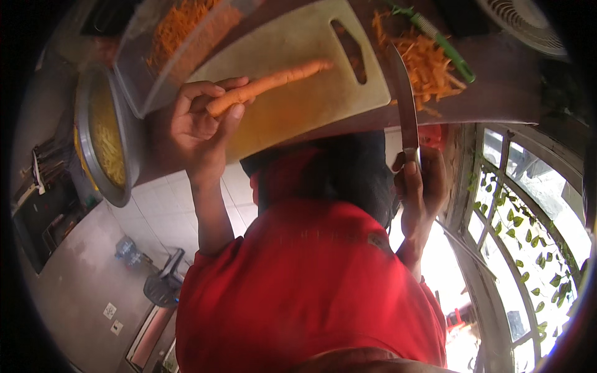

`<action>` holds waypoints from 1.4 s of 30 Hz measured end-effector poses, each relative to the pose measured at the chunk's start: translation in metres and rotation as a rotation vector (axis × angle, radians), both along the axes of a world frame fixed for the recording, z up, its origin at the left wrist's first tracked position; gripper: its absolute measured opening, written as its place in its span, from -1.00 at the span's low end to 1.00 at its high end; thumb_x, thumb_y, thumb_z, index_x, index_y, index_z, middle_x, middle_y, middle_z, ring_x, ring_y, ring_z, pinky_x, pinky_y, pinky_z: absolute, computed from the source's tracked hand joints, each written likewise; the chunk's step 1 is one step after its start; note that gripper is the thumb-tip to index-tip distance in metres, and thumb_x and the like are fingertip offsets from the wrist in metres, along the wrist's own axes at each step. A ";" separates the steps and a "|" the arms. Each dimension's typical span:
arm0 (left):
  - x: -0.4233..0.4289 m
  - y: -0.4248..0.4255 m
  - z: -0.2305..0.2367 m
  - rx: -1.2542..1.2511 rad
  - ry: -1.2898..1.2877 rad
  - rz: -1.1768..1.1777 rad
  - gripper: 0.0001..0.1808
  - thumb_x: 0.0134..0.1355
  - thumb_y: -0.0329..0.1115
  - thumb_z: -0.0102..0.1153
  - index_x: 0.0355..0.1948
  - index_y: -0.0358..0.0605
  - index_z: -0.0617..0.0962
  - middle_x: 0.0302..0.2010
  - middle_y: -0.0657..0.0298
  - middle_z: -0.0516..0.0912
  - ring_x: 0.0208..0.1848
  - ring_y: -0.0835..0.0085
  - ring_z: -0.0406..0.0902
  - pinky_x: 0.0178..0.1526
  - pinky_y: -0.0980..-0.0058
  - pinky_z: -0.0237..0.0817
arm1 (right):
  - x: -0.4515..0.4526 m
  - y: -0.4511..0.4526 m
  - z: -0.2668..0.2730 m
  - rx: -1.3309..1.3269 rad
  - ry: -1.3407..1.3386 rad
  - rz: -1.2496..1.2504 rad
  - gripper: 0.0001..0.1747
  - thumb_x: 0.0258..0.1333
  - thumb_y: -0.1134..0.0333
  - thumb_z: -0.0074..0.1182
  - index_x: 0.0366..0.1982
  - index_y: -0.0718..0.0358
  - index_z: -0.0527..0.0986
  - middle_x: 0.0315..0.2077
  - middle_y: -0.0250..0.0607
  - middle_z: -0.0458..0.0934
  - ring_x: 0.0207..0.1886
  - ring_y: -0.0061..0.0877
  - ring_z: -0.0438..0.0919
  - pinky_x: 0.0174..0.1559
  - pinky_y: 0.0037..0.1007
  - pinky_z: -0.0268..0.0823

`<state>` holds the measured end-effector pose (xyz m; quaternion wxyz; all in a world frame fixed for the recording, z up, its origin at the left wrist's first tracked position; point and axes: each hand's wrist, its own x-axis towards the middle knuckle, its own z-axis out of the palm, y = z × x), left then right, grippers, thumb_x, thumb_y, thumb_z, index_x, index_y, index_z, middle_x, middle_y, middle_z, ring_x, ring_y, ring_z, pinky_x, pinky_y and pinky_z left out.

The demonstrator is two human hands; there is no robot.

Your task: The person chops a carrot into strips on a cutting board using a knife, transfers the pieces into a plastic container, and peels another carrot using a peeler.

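Between the fingers and thumb of my left hand (pixel 205 116) is a whole orange carrot (pixel 275 84), held by its thick end above a worn plastic cutting board (pixel 298 107). Its thin tip points towards the board's handle slot. My right hand (pixel 417 182) grips the handle of a kitchen knife (pixel 406 102), just off the table's near edge. The long blade points away from me, to the right of the board. A heap of orange carrot peelings (pixel 426 70) lies beyond the blade, with a green-handled peeler (pixel 440 39) on it.
A clear plastic container (pixel 133 88) with grated carrot (pixel 179 32) stands at the upper left. Left of the board is a metal bowl (pixel 86 126) holding yellowish shreds (pixel 106 140). A round ribbed white object (pixel 522 23) sits at the upper right. The dark table's edge (pixel 489 122) runs below.
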<state>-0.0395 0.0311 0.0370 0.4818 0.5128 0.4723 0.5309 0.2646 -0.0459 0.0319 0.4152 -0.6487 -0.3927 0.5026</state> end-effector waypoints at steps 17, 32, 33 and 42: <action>0.084 0.017 -0.028 0.470 0.888 0.128 -0.71 0.01 -0.35 0.49 -0.19 0.06 0.75 -0.25 0.47 0.70 -0.20 0.47 0.56 -0.09 0.43 0.23 | -0.035 0.002 0.012 -0.043 -0.298 0.228 -0.64 0.23 0.51 0.17 0.06 0.28 0.46 -0.19 0.00 0.66 -0.21 -0.17 0.71 -0.24 -0.27 0.48; 0.090 0.020 -0.023 0.492 0.915 0.076 -0.70 -0.04 -0.58 0.43 -0.21 -0.20 0.75 -0.23 0.28 0.74 -0.24 0.38 0.62 -0.12 0.41 0.31 | -0.030 -0.012 0.025 0.083 -0.523 0.385 -0.56 0.19 0.57 0.18 0.11 0.39 0.43 -0.15 0.06 0.65 -0.27 -0.17 0.73 -0.40 -0.29 0.54; 0.090 0.020 -0.021 0.488 0.917 0.066 -0.69 -0.05 -0.58 0.44 -0.21 -0.20 0.76 -0.23 0.28 0.74 -0.24 0.39 0.62 -0.12 0.41 0.31 | -0.031 -0.012 0.025 0.099 -0.532 0.378 -0.56 0.18 0.58 0.18 0.10 0.40 0.43 -0.14 0.05 0.65 -0.27 -0.18 0.73 -0.41 -0.30 0.54; 0.111 0.016 -0.022 0.510 0.862 0.023 -0.68 -0.09 -0.50 0.51 -0.23 -0.17 0.77 -0.29 0.31 0.73 -0.30 0.43 0.59 -0.15 0.45 0.24 | -0.023 -0.025 0.020 0.066 -0.635 0.332 -0.56 0.11 0.62 0.20 0.06 0.42 0.44 -0.13 0.03 0.65 -0.29 -0.21 0.73 -0.41 -0.32 0.54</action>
